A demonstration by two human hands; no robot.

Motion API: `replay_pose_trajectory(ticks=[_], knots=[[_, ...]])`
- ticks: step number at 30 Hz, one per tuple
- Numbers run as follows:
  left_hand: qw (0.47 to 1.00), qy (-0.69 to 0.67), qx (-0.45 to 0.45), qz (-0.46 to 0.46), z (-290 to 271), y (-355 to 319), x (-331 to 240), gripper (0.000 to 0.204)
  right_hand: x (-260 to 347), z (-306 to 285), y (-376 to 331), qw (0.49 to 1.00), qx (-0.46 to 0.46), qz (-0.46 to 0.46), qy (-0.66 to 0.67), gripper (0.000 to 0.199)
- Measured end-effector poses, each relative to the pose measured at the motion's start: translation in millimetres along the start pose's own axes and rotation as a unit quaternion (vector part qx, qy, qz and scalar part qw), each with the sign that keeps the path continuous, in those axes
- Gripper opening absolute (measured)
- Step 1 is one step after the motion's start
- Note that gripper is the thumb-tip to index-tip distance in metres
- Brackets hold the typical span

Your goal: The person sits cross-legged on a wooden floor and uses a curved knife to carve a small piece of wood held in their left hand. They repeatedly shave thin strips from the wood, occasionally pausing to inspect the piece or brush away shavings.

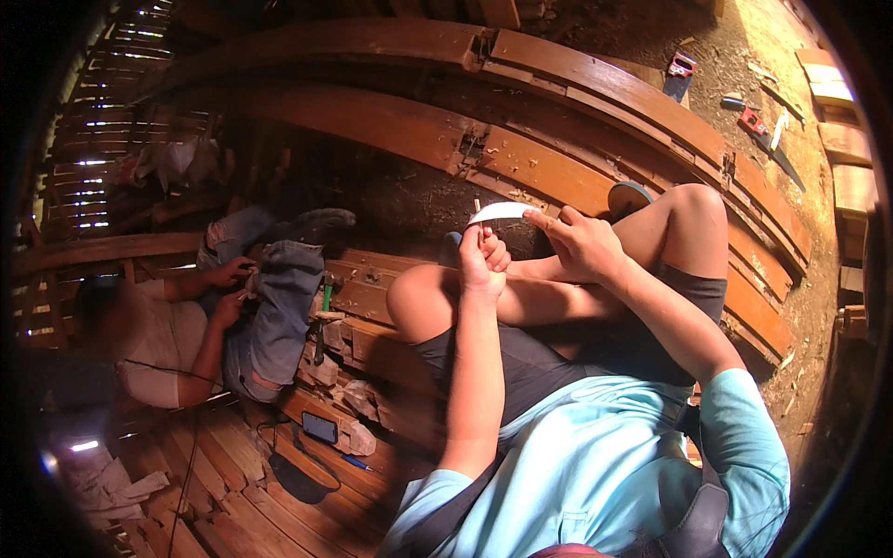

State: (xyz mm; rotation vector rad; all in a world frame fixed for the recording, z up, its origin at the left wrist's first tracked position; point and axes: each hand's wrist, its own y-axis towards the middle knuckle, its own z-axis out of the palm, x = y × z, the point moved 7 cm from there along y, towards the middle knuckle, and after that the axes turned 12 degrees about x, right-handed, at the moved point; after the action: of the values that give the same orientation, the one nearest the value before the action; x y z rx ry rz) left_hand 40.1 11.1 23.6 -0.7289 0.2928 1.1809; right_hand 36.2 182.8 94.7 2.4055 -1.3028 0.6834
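Above my crossed legs, my left hand (485, 265) is closed around a thin pale stick (477, 205), whose tip pokes up past the fingers. A white curved strip (505, 211) spans the gap between my hands, its left end at my left fingertips. At the strip's right end, my right hand (584, 244) pinches it with the forefinger stretched along it and the other fingers curled. What the strip is made of, I cannot tell. The lower part of the stick is hidden in my left fist.
Long curved wooden beams (549, 167) run beyond my legs. Two red-handled saws (681, 65) lie on the ground at upper right. To my left sits a co-worker (158, 344), hands on something small. Nearby are a green-handled tool (327, 293), a phone (320, 427), and a blue pen (355, 461).
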Motion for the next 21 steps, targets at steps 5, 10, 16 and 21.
replay_pose_trajectory(ticks=[5, 10, 16, 21], knots=[[0.984, 0.162, 0.066, 0.027, 32, -5, 12, 0.030, -75, 14, 16, 0.960, -0.077, 0.196, 0.182, 0.053], [0.995, 0.076, -0.052, 0.037, -2, -8, -3, 0.034, -57, -20, 7, 0.982, -0.085, 0.081, 0.149, 0.052], [0.998, 0.040, -0.039, 0.024, 4, 1, -8, 0.032, -20, 5, -10, 0.984, -0.024, 0.030, 0.172, 0.049], [0.999, 0.009, -0.032, 0.016, -5, 2, 3, 0.029, -6, 12, -5, 0.992, 0.026, 0.009, 0.124, 0.048]])
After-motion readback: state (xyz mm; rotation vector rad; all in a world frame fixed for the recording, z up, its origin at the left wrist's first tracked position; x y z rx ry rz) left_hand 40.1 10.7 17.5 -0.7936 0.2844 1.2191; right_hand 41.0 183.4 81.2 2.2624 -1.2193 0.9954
